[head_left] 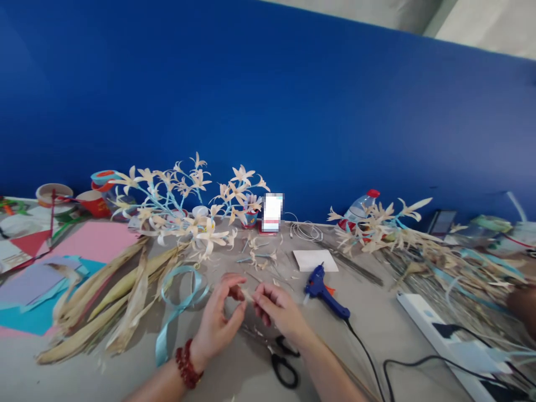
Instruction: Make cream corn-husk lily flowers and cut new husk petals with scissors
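Note:
My left hand (220, 321), with a dark red bead bracelet (188, 364) at its wrist, is held over the table with thumb and fingers curved but apart. Facing it, my right hand (280, 312) pinches a small pale piece of husk (248, 293) between thumb and forefinger. The piece is mostly hidden. Beneath my hands lie black-handled scissors (286, 371), their blades partly covered. Just beyond are loose pale husk flowers (253, 257). To the right rests a blue glue gun (324, 290), beside a white card (314, 260).
Dried corn husks (109, 304), light blue ribbon (184, 304) and coloured paper (96, 239) lie left. Husk-flower sprays (167, 192) stand at the back, near a phone (273, 213). A power strip (431, 326) with cables lies right. Another person's hand (523, 307) shows at the right edge.

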Demonstrator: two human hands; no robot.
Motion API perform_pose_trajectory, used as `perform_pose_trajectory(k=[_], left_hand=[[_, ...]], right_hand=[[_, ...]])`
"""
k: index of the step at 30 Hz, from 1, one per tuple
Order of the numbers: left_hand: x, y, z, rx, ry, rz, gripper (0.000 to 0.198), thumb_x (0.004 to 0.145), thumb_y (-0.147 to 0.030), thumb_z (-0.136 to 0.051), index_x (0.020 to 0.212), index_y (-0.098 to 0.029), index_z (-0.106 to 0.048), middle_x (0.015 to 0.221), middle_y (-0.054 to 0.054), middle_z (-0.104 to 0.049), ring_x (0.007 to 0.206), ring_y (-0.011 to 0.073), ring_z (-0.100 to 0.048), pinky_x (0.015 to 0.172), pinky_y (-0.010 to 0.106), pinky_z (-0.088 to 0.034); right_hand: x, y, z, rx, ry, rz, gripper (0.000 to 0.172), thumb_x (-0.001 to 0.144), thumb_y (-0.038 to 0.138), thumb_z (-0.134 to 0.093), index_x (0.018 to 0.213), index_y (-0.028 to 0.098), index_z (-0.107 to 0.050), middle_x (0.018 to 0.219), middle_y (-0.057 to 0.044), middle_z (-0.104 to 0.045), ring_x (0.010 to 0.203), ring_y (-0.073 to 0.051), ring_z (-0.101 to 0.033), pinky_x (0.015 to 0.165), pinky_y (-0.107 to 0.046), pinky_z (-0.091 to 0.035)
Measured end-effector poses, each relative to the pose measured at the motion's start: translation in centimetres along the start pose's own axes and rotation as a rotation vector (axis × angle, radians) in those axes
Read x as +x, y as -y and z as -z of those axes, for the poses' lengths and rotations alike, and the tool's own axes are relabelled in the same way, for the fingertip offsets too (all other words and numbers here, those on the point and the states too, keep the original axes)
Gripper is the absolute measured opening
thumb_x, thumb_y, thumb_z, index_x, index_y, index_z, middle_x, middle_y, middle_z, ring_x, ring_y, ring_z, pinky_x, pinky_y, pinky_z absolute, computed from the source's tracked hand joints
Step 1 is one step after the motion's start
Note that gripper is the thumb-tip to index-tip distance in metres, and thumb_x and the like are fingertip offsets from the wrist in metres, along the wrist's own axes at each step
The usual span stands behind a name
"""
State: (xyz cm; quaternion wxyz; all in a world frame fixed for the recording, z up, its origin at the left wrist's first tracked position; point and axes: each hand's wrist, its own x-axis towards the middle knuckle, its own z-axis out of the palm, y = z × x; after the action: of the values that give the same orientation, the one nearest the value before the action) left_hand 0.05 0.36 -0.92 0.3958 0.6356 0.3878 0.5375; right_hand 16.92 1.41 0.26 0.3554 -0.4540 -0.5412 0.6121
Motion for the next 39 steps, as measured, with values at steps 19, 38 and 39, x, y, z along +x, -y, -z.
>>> perform_pose_trajectory(k=[19,38,39], left_hand=[[-0.1,0.1,-0.4,0.133,0.047,0.181,0.010,0.085,-0.022,-0.055,0.079,-0.017,-0.062,0.074,0.001,-0.064,0.071,0.0145,-0.057,0.067,0.024,-0.045],[0.6,-1.2,-0.3,0.279,0.099,0.019,0.013,0.084,-0.017,-0.052,0.075,-0.018,-0.061,0.072,0.000,-0.062,0.069,0.0144,-0.057,0.068,0.024,-0.043],[0.6,-1.1,-0.3,0.295,0.089,0.013,0.014,0.083,-0.015,-0.051,0.071,-0.018,-0.059,0.069,0.000,-0.060,0.067,0.0140,-0.056,0.066,0.024,-0.042]], right_hand=[[-0.9,0.3,-0.9,-0.493,-0.236,0.393,0.011,0.087,0.025,-0.056,0.079,0.019,-0.061,0.067,0.001,-0.059,0.058,-0.012,-0.052,0.056,-0.023,-0.039],[-1.2,0.4,-1.1,-0.442,-0.330,0.456,0.014,0.087,0.025,-0.057,0.076,0.018,-0.062,0.064,0.000,-0.062,0.055,-0.012,-0.055,0.054,-0.021,-0.042],[-1.3,0.4,-1.2,-0.468,-0.339,0.467,0.014,0.087,0.025,-0.057,0.076,0.018,-0.062,0.064,0.000,-0.062,0.056,-0.012,-0.056,0.055,-0.022,-0.043]])
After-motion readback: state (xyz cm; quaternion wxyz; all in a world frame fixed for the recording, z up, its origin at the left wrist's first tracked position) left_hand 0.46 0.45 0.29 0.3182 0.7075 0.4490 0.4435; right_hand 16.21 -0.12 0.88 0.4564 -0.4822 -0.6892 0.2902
